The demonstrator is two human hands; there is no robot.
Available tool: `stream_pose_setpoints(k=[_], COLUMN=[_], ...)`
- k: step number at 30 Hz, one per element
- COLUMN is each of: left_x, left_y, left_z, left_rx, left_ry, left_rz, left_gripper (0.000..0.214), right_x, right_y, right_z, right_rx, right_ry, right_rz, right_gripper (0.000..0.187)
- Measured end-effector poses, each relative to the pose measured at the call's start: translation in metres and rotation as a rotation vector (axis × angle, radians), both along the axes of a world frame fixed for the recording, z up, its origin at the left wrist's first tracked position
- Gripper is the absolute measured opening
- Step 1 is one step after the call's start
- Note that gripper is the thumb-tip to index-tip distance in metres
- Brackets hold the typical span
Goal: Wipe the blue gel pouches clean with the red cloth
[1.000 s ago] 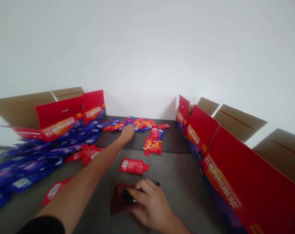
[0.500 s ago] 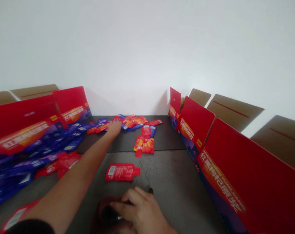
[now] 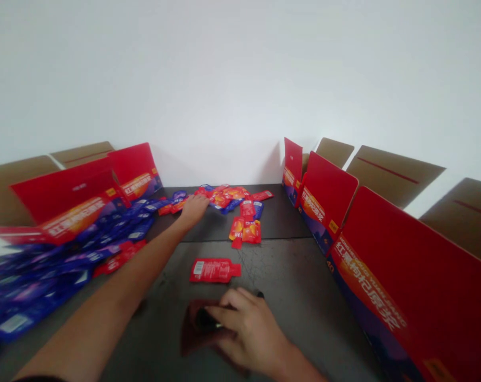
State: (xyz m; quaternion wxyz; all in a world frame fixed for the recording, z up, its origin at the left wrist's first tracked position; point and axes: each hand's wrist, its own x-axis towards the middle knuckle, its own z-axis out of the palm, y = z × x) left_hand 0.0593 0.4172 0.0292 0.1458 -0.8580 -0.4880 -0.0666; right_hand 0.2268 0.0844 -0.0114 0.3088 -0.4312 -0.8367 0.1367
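Observation:
My left arm stretches far across the table, and my left hand [image 3: 196, 206] rests at the left side of a heap of red and blue pouches [image 3: 228, 195]; its fingertips are hidden. Near the front, my right hand [image 3: 250, 329] is closed round a dark, rounded object [image 3: 205, 320] with a shiny black part. A reddish-brown, cloth-like piece [image 3: 190, 339] is under and around that object, its kind unclear. Just beyond my right hand lies a single red spouted pouch [image 3: 212, 270], flat, barcode at its left end. Several red and orange pouches [image 3: 250, 231] and a blue one lie farther back.
Open red printed cartons [image 3: 343, 196] line the right side, flaps raised. More open cartons [image 3: 131, 164] stand at the left, beside a long spread of blue pouches [image 3: 57, 281] with some red ones. A white wall [image 3: 224, 95] closes off the dark table's far end.
The view has swung slightly left, so everything appears farther right and a little higher. Both hands keep about the same places relative to the pouches. The near-left red pouch no longer shows.

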Motion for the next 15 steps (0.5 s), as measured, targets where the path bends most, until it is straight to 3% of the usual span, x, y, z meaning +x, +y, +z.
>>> stream_pose_setpoints(k=[5, 10, 13, 15], left_x=[-0.005, -0.008, -0.007, -0.006], left_y=[-0.071, -0.173, -0.243, -0.290], left_z=[0.036, 0.070, 0.075, 0.067], left_rx=[-0.057, -0.131, -0.237, -0.482], left_ry=[-0.076, -0.224, -0.384, -0.752], left_rz=[-0.014, -0.052, -0.089, -0.167], left_gripper=[0.026, 0.031, 0.029, 0.025], right_x=[0.013, 0.028, 0.044, 0.056], right_y=[0.008, 0.014, 0.017, 0.018], right_z=[0.007, 0.010, 0.012, 0.012], right_rx=[0.037, 0.036, 0.011, -0.008], right_ry=[-0.004, 0.020, 0.021, 0.017], right_rz=[-0.023, -0.045, -0.090, -0.116], right_gripper=[0.031, 0.029, 0.029, 0.026])
